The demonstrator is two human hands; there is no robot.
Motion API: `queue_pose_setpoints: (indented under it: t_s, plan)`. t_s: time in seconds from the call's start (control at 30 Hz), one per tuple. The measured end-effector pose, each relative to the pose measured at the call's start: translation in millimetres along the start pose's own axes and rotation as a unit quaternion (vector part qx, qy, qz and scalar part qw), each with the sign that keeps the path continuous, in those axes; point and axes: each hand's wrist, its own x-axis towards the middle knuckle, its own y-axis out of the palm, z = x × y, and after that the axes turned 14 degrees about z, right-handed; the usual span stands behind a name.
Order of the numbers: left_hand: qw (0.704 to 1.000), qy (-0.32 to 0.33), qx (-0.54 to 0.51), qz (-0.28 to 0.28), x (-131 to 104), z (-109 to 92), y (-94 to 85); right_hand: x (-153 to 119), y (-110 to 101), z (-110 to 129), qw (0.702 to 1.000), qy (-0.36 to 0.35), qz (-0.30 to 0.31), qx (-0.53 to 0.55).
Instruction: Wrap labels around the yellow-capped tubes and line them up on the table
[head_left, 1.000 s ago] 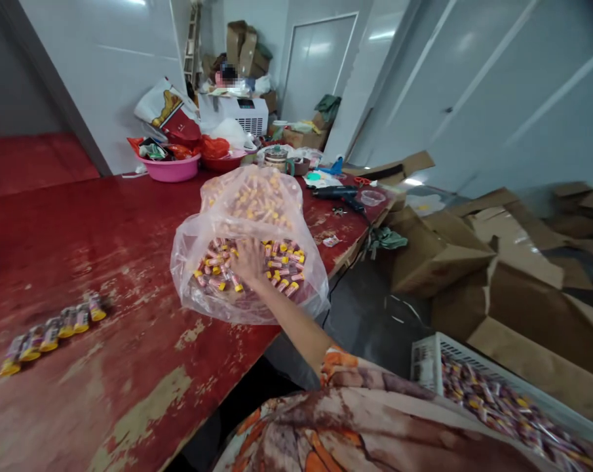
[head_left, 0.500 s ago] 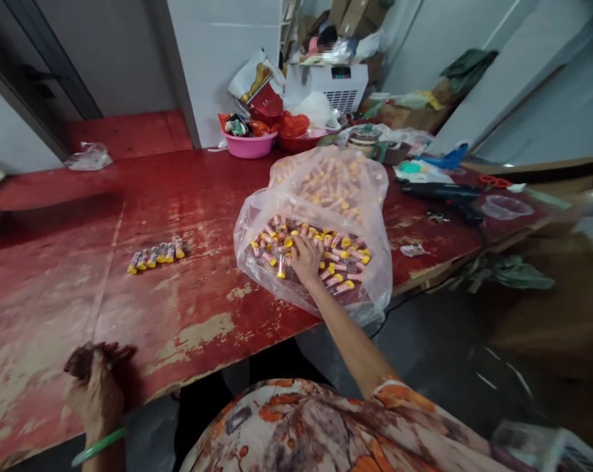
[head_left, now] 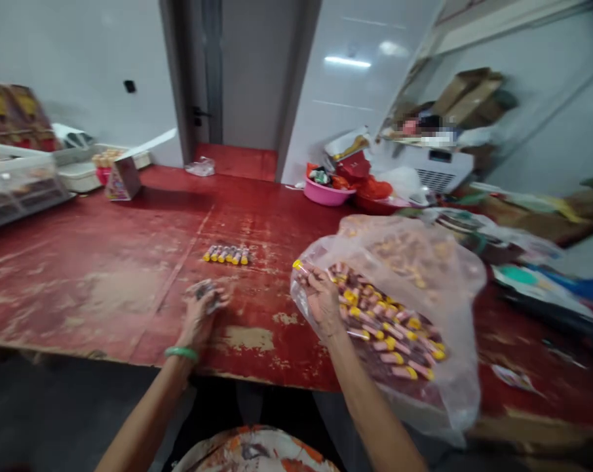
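My right hand (head_left: 322, 300) is closed, pinching a small clear tube with a yellow cap (head_left: 299, 265), held at the left edge of a big translucent plastic bag (head_left: 460, 387). Inside the open bag lie many similar yellow-capped tubes (head_left: 394, 328) with pink labels. My left hand (head_left: 200, 311), with a green bangle at its wrist, is low over the red table. Its fingers curl round a small dark bunch (head_left: 205, 290), too blurred to name. Just beyond it, a short row of yellow-capped tubes (head_left: 226, 254) lies side by side on the table.
The worn red table (head_left: 114, 242) runs along the wall. A pink basin (head_left: 328, 194) with packets stands at the back. At the left are a small cardboard display box (head_left: 124, 178) and white plastic crates (head_left: 21, 187). A dark tool (head_left: 546, 308) lies right of the bag.
The view has swung left. My right hand has come up out of the bag's tubes with one tube. My left hand has moved forward from the table's near edge towards the row, still holding the dark bunch.
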Motion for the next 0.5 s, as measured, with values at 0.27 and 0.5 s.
queue_pose_setpoints:
  t_s: [0.27, 0.5]
  plan:
    - [0.999, -0.044, -0.007, 0.017, 85, -3, 28.7, 57, 68, -63, 0.971, 0.125, 0.106, 0.175]
    - [0.997, -0.066, 0.022, -0.014, 105, -8, 0.3, 58, 96, -98, 0.936, 0.218, 0.141, 0.238]
